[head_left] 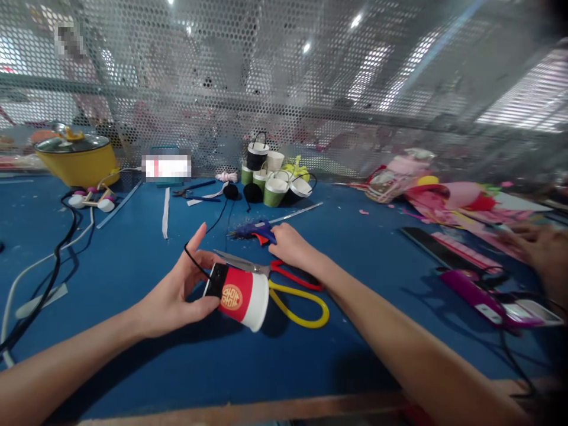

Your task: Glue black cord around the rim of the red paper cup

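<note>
My left hand (pixel 180 293) holds a small paper cup (pixel 260 302), tilted on its side, between thumb and fingers. The cup has a red band with a gold emblem and a black base. A thin black cord (pixel 195 260) rises from that base and loops by my fingers. My right hand (pixel 293 244) is closed around the handle of a blue glue gun (pixel 261 228) with an orange-red trigger, its nozzle towards the left. A clear glue stick (pixel 302 212) extends behind it. Between cup and right wrist lie scissors (pixel 306 323) with one red and one yellow handle, blades partly behind the cup.
Finished-looking small cups (pixel 276 190) are stacked at the back, beside black cord balls (pixel 252 193) and pliers (pixel 199 188). A yellow pot (pixel 77 165) and cables (pixel 57 254) occupy the left. Another person's hand (pixel 532 242) is at right, near a purple device (pixel 473 296).
</note>
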The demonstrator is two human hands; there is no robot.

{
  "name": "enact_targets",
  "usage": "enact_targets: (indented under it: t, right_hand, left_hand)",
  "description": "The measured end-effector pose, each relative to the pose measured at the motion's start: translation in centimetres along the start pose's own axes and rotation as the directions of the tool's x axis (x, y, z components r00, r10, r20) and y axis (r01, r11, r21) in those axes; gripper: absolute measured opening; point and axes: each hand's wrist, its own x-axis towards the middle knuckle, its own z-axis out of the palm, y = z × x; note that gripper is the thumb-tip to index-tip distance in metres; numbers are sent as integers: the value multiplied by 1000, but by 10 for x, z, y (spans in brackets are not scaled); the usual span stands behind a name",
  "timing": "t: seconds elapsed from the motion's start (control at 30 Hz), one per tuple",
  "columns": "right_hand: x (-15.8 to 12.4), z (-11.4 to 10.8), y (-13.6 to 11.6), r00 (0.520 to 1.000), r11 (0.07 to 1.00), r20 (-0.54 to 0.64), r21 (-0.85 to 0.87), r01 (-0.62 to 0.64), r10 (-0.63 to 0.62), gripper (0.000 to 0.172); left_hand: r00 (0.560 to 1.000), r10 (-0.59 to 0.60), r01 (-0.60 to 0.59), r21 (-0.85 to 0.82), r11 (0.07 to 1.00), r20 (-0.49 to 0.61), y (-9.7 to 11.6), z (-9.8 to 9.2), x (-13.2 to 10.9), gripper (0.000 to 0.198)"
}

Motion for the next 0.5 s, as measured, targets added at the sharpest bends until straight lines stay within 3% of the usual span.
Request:
enact_targets:
  t: [0.1,0.2,0.3,0.4,0.5]
  right_hand:
    - [-2,5,-3,998,998,-26,37,-57,58,23]
    - [-9,-6,-3,995,990,-22,103,-93,96,35]
    - [-22,-23,-2,999,968,22,246,-48,44,27]
    - [-37,-37,-4,996,850,84,524,-52,9,15]
    - [-48,-43,-8,991,705,132,705,-78,-22,19]
  left_hand:
    - [1000,26,-25,39,999,-14,0,-2,2,96]
    - [999,47,-45,82,996,-18,0,-4,4,95]
    - [999,49,-46,132,990,-22,-1,-6,5,94]
    - [998,62,-56,193,980,-27,-2,-8,5,94]
    - [997,75,-68,243,968,-19,-3,-9,5,94]
